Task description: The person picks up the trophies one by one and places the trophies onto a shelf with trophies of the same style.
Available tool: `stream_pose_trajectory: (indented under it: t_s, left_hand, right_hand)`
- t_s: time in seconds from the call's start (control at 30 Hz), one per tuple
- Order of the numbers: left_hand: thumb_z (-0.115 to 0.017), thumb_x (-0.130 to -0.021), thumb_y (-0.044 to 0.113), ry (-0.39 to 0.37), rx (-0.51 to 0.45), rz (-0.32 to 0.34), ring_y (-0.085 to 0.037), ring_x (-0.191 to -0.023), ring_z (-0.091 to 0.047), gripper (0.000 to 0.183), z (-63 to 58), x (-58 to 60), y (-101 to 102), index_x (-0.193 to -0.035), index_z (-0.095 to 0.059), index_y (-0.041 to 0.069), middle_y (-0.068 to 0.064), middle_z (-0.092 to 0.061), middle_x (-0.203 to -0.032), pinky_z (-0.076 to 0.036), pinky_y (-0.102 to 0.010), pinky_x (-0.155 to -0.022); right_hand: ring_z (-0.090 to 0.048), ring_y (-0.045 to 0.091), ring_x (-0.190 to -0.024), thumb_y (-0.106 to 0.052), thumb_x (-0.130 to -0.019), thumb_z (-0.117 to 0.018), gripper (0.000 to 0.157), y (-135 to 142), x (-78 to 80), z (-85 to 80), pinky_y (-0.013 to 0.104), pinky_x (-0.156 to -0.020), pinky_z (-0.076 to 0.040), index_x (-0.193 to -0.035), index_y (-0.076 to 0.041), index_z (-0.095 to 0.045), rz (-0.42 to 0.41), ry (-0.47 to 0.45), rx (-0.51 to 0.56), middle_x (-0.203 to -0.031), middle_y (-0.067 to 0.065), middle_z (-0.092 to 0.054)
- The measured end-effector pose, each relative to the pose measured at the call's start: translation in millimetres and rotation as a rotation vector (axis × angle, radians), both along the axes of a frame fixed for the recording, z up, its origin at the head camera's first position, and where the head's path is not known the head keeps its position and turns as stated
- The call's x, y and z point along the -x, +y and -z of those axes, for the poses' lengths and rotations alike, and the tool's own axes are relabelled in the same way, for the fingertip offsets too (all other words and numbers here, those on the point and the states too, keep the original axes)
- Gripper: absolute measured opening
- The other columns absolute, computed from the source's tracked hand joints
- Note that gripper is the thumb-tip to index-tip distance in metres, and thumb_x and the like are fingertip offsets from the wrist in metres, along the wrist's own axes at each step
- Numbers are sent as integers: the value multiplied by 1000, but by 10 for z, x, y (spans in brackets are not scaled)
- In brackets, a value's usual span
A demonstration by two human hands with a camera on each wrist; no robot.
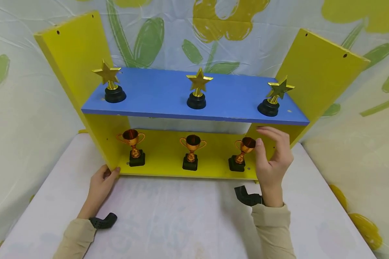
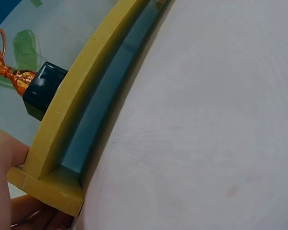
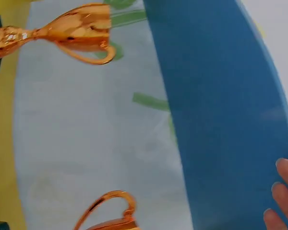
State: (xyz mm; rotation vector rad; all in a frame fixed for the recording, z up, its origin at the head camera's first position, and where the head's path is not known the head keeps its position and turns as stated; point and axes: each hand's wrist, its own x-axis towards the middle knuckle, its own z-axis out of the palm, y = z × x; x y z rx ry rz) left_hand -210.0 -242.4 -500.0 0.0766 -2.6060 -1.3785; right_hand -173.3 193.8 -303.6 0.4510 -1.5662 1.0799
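Observation:
A yellow and blue shelf unit stands on the table. My left hand grips its lower left front corner; in the left wrist view the thumb lies inside the yellow side panel, with fingers around the outside. My right hand is raised at the right, thumb and fingers apart, holding nothing. Its thumb is close beside the right trophy cup; contact cannot be told. In the right wrist view, fingertips are by the blue board's edge. The left cup and middle cup stand on the yellow bottom board.
Three gold star trophies stand on the blue board: left, middle and right. The side panels rise above it. A white cloth-covered table extends in front, and a flowered curtain hangs behind.

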Motion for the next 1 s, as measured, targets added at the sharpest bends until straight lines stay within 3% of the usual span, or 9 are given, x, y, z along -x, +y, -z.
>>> stream_pose_trajectory:
  t_s: [0.23, 0.47, 0.7, 0.77, 0.9, 1.0]
  left_hand:
    - [-52, -102, 36, -60, -13, 100, -29, -111, -57, 44, -109, -47, -62, -127, -57, 0, -19, -63, -122, -43, -17, -83]
    - [-55, -101, 30, -59, -2, 194, -38, -115, -57, 48, -383, -207, -78, -138, -47, -1, -23, -55, -132, -45, -15, -83]
    - [-56, -101, 34, -55, 57, 266, -38, -125, -49, 66, -605, -421, -29, -151, -26, 2, -22, -43, -144, -47, -41, -95]
    - [-57, -101, 33, -50, 38, 272, -39, -126, -47, 70, -650, -474, -21, -154, -21, 4, -22, -40, -146, -46, -35, -96]
    - [-58, -101, 29, -42, 4, 277, -40, -128, -44, 74, -735, -574, -3, -156, -15, 6, -23, -36, -149, -40, -11, -90]
    - [-60, -100, 28, -26, 10, 274, -40, -129, -43, 76, -796, -644, 20, -157, -14, 6, -23, -34, -151, -39, -11, -91]
  right_hand:
    - [-61, 24, -103, -4, -87, -56, 25, 0, -66, -57, 33, -94, -43, -96, 18, -61, -63, 21, 48, -99, 25, -67]
    - [-60, 24, -106, -6, -86, -57, 26, 52, -193, -2, 31, -96, -42, -99, 16, -63, -15, -36, -93, -104, 30, -65]
    - [-57, 27, -115, -7, -86, -58, 32, 144, -348, 128, 30, -103, -39, -109, 15, -62, 12, -142, -231, -115, 31, -63]
    - [-56, 28, -117, -5, -85, -59, 33, 168, -389, 165, 29, -104, -38, -111, 15, -62, 11, -165, -253, -118, 31, -62]
    - [-54, 28, -119, -4, -84, -59, 36, 193, -455, 236, 27, -104, -36, -115, 14, -61, 3, -201, -289, -121, 31, -60]
    - [-53, 31, -120, -5, -84, -59, 38, 215, -468, 323, 27, -106, -35, -118, 14, -60, -10, -221, -317, -123, 32, -59]
